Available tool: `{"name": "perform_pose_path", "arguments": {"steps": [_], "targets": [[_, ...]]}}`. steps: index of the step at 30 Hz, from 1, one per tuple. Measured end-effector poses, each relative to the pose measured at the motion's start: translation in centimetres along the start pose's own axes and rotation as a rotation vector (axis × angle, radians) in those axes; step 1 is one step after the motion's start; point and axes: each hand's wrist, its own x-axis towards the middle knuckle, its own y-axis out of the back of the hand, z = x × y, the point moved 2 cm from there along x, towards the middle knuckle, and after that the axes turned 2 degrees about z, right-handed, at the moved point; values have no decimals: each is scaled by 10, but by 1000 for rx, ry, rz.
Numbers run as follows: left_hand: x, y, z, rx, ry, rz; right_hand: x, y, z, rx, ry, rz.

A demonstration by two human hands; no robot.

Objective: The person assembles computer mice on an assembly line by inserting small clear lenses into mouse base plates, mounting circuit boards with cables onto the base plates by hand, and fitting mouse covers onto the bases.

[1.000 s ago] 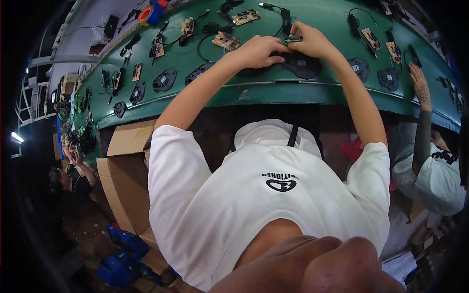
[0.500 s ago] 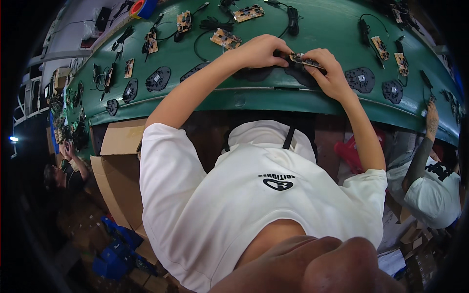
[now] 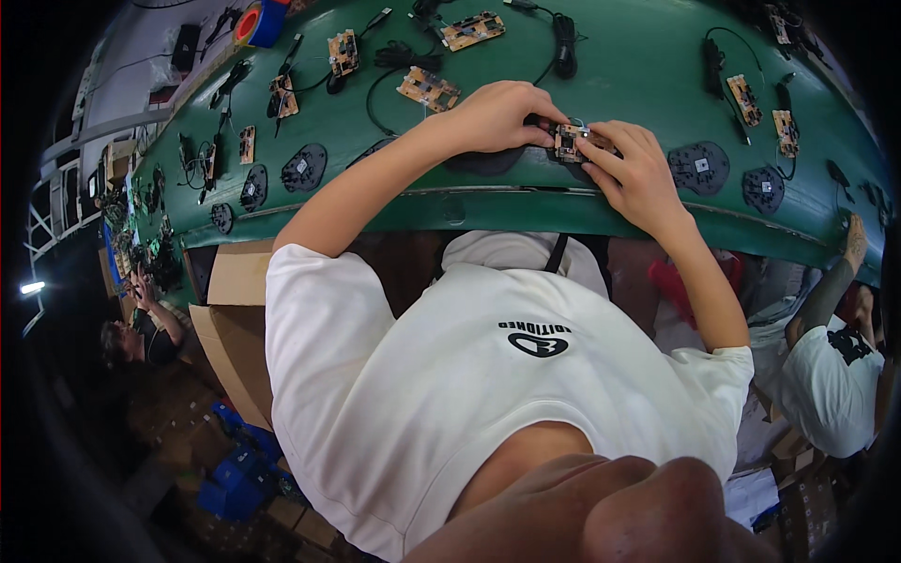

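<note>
Between my hands is a small tan circuit board (image 3: 569,144) with dark parts, tilted so that its component side shows. My left hand (image 3: 502,117) is closed in a pinch at the board's left edge, the thumb below the forefinger. My right hand (image 3: 641,172) grips the board from the right, its fingers lying across the face and hiding that end. Directly under the hands is a dark plastic base (image 3: 486,161), partly covered by my left hand. Further right on the green bench (image 3: 648,66) lies another black base (image 3: 699,167) with a pale square at its centre.
Boards with black cables lie beyond my hands, including one board (image 3: 429,89) near my left forearm. Black bases (image 3: 304,168) line the near edge at left. A tape roll (image 3: 260,23) sits at far left. A co-worker's hand (image 3: 854,242) is at the right edge; a cardboard box (image 3: 239,272) stands below.
The circuit board has turned from nearly edge-on to show its component face. My right hand's fingers have shifted over it, and both hands sit slightly lower in the picture.
</note>
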Motion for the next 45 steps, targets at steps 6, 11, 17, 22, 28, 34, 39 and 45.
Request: {"name": "perform_pose_path", "arguments": {"steps": [6,11,17,22,28,34,39,45], "targets": [[-1,4,-1,-26,44,-86,11,2,-10,-21,-51,-74],[-22,-14,24,170,-26,127,4,-8,-13,-45,-102,-24],[-14,-15,33,213,-29,171,-12,2,9,180,-250,-4],[-10,-13,32,145,29,170,-10,2,0,-31,-291,38],[-10,-15,34,65,105,194,-8,5,-6,-131,-331,-6],[-12,-14,41,141,93,198,-8,4,-9,-154,-340,0],[-15,-14,46,297,-35,176,-8,0,-10,-175,-334,33],[-16,-23,43,258,-49,259,-7,2,-7,-120,-379,34]]}}
